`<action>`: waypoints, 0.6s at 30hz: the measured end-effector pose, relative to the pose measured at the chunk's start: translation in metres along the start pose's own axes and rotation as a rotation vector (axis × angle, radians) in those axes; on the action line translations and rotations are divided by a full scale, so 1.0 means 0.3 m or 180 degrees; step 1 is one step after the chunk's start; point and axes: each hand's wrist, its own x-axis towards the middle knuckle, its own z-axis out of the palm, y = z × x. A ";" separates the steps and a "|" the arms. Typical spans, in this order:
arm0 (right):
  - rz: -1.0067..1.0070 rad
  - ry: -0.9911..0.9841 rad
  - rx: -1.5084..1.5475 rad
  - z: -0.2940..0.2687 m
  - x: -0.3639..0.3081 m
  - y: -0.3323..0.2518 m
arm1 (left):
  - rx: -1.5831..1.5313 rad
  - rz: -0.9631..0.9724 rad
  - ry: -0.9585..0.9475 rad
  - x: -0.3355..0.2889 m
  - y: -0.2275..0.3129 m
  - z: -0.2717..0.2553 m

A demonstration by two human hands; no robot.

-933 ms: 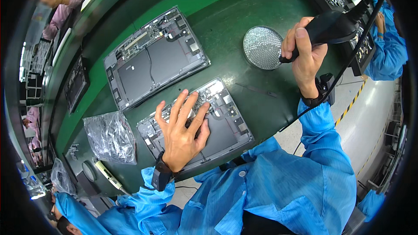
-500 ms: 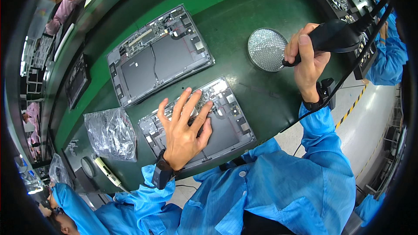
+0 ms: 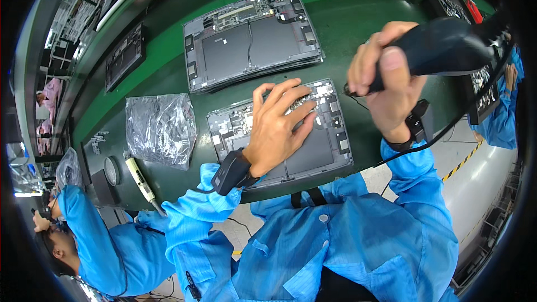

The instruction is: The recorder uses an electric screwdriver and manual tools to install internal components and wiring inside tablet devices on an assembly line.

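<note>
My left hand [image 3: 279, 126] lies with spread fingers over an opened laptop base [image 3: 319, 154], fingertips near its circuit board. In my right hand [image 3: 386, 78] is a black corded tool [image 3: 439, 47] that looks like an electric screwdriver. Its narrow tip points left, held up beside the laptop base's far right corner and apart from it. Whether the tip carries a screw is too small to tell. Beyond my left hand rests a stack of similar laptop bases [image 3: 254, 39], boards and black battery packs exposed.
A clear plastic bag [image 3: 160, 128] lies left of the laptop base. Nearer the left edge are a round dish [image 3: 111, 171] and a pale screwdriver [image 3: 141, 180]. The tool's black cable [image 3: 447, 134] curves past my right wrist. A co-worker in blue [image 3: 106, 240] sits at lower left.
The whole view has shifted, so the bench appears further right. My right hand has brought the tool away from the round silver dish, which no longer shows. My left hand stays on the laptop base.
</note>
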 end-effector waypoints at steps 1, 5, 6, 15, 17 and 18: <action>0.0153 -0.0114 -0.0111 0.020 -0.007 0.009 | -0.0157 -0.0141 0.0109 -0.002 -0.008 0.013; 0.0232 -0.0177 0.0033 0.096 -0.016 0.046 | -0.0489 -0.0443 0.0312 -0.005 -0.019 0.036; 0.0318 -0.0166 -0.0037 0.097 -0.024 0.053 | -0.0555 -0.0468 0.0351 -0.006 -0.019 0.040; 0.0464 -0.0274 -0.0014 0.091 -0.023 0.086 | -0.0558 -0.0559 0.0375 -0.009 -0.018 0.042; 0.0512 -0.0060 0.0177 0.116 -0.026 0.091 | -0.0579 -0.0518 0.0418 -0.011 -0.021 0.048; 0.0547 0.0177 0.0358 0.124 -0.027 0.090 | -0.0579 -0.0529 0.0425 -0.011 -0.020 0.050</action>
